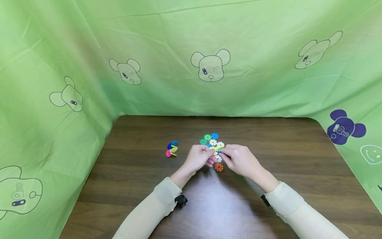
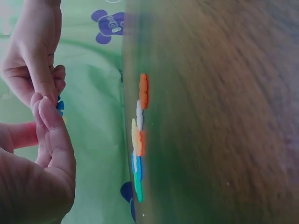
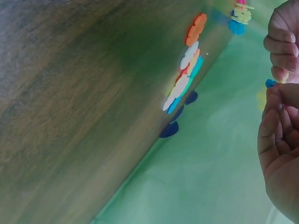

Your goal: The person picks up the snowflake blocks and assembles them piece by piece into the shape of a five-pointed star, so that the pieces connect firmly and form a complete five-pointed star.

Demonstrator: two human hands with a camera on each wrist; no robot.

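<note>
Both hands meet fingertip to fingertip above a loose group of notched plastic discs. My left hand [image 1: 198,156] pinches a yellow disc, mostly covered by the fingers. From the other side my right hand [image 1: 242,160] pinches a small blue disc [image 3: 270,83] with thumb and forefinger. The blue and yellow discs are close together; whether they interlock cannot be told. Below the hands lie an orange disc [image 1: 219,167], a white disc [image 1: 219,159], a green disc [image 1: 207,137] and a bright blue disc [image 1: 215,136], among several others.
Left of the hands stands a cluster of joined discs [image 1: 174,149] in blue, yellow and pink. The brown wooden table [image 1: 143,199] is enclosed by a green curtain [image 1: 167,93] printed with bear heads, at the back and sides.
</note>
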